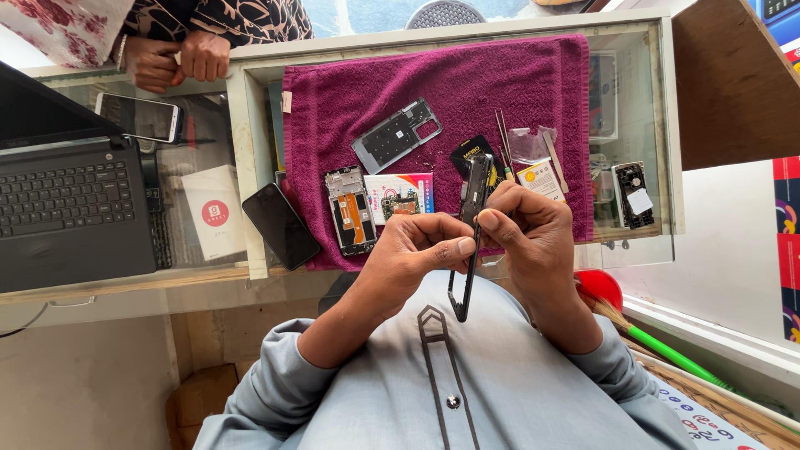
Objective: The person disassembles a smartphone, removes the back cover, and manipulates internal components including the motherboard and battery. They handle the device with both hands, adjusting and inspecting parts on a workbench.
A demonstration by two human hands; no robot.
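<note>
In the head view, the person holds a thin black phone frame (468, 242) up over their lap, edge on, so it looks like a long dark strip. The left hand (414, 250) has its grip closed around the middle of the frame, thumb pressed flat on its side to keep it steady. The right hand (533, 229) pinches the frame near its top, with the fingers curled tight on it. Held this way, close to the body, its edge is easy to look at. Past the hands, a purple towel (533, 75) lies on the glass tabletop (250, 125), likely so small parts stay put and do not roll. On the towel lie a grey back plate (396, 135), an opened phone body (351, 210) and a small clear bag (527, 143); what the bag holds cannot be seen. A dark phone (280, 226) lies at the towel's edge. A laptop (67, 208) sits off to one side. Another person's hands (175, 60) rest on the far edge of the tabletop.
</note>
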